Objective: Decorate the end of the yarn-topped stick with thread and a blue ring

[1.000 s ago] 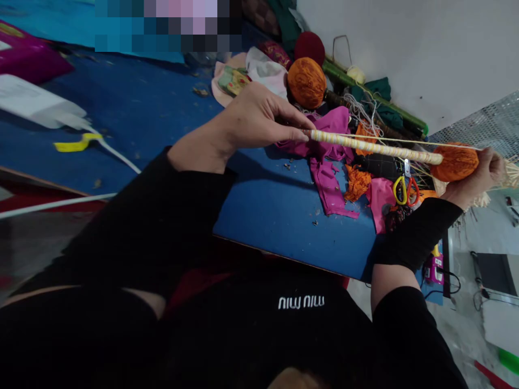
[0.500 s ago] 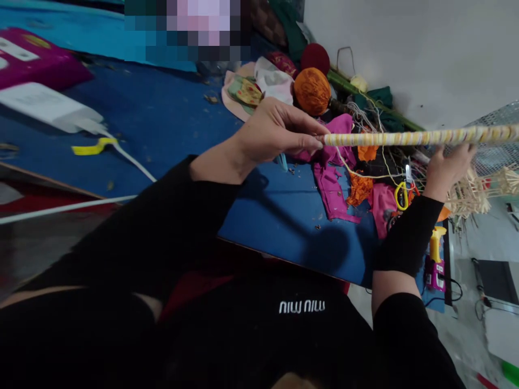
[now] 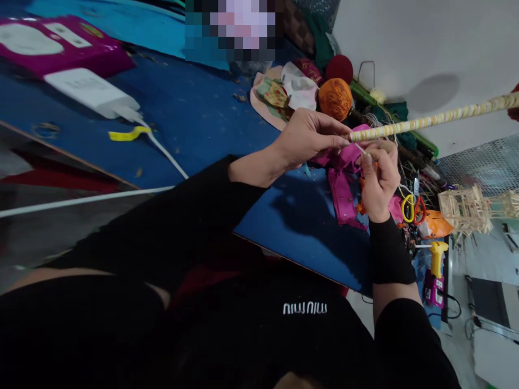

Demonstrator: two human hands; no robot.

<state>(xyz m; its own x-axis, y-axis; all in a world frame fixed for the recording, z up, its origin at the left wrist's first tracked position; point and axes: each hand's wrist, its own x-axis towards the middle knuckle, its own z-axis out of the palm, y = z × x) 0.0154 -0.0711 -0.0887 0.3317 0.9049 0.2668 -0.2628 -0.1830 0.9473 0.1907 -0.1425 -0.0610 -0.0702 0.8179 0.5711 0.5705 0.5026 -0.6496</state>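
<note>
My left hand pinches the near end of a long stick wrapped in cream, yellow and white yarn. The stick slants up to the right, and its far end meets a dark reddish thing cut off by the frame edge. Just below the wrapped end, my right hand is closed, thumb against fingers, on a pale strand of yarn. That strand runs taut from the stick. Under the hands lie crumpled magenta cloth and, partly hidden, some orange cloth.
Scissors with yellow and red handles and a yellow glue gun lie right on the blue table. An orange ball and a red ball sit behind. At left are a purple box and a white adapter.
My right hand has come left from below the stick's middle to its near end and taken hold of the strand. The stick's far end has risen. The view has shifted left.
</note>
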